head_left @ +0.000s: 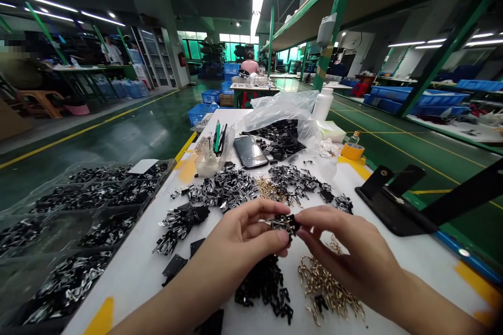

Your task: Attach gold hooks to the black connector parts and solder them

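Observation:
My left hand (251, 233) is closed around a small black part with metal wire pieces (286, 223), its thumb in front and its fingers behind. At the right end of that part, the thumb and forefinger of my right hand (343, 241) pinch its black edge. Beneath the hands lies a heap of small black clips (261, 285). Gold-coloured wire hooks (328, 285) are scattered below my right hand. Beyond my fingers are a pile of silver and black parts (226, 187) and a smaller heap of gold hooks (269, 188).
A phone (250, 152) lies beside an open plastic bag (283, 107) of black pieces. A small tub (208, 162) holds pens or tools. A black metal fixture (396, 204) with a lever stands right. Divided trays (78, 220) of parts sit left. Further off, several people are present.

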`<state>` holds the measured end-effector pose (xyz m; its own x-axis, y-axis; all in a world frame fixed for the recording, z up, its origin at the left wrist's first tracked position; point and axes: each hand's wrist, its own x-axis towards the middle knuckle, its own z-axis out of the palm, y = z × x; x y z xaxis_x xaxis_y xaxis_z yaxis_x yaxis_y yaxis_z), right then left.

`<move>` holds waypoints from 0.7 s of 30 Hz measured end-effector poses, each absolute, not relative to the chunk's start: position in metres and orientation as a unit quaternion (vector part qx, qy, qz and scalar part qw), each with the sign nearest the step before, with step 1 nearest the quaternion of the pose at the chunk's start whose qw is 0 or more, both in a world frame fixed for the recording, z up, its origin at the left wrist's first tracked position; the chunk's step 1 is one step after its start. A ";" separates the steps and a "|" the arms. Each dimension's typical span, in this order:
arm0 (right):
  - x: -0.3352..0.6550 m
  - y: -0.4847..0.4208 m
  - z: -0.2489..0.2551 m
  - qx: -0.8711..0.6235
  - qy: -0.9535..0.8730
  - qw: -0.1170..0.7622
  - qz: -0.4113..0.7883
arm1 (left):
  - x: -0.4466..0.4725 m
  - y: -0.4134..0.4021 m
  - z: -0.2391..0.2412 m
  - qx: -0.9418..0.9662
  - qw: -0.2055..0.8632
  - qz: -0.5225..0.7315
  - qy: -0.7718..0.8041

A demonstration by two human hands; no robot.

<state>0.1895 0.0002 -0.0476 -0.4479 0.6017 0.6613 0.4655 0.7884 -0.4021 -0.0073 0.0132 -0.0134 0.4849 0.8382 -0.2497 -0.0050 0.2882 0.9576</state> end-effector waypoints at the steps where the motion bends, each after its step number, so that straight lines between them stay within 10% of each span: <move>1: 0.189 0.000 -0.047 -0.327 -0.838 0.428 0.092 | -0.007 0.013 -0.013 0.511 0.691 0.310 0.407; 14: 0.189 0.004 -0.043 -0.403 -0.813 0.401 0.126 | -0.009 0.019 -0.014 0.489 0.693 0.338 0.408; 21: 0.186 0.007 -0.053 -0.380 -0.892 0.206 0.134 | -0.015 0.026 -0.018 0.427 0.696 0.411 0.405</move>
<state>0.1856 0.0065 -0.0531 -0.6265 0.7323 0.2668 0.6219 0.6761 -0.3952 -0.0153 0.0262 -0.0177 0.3345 0.9180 -0.2131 -0.2267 0.2979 0.9273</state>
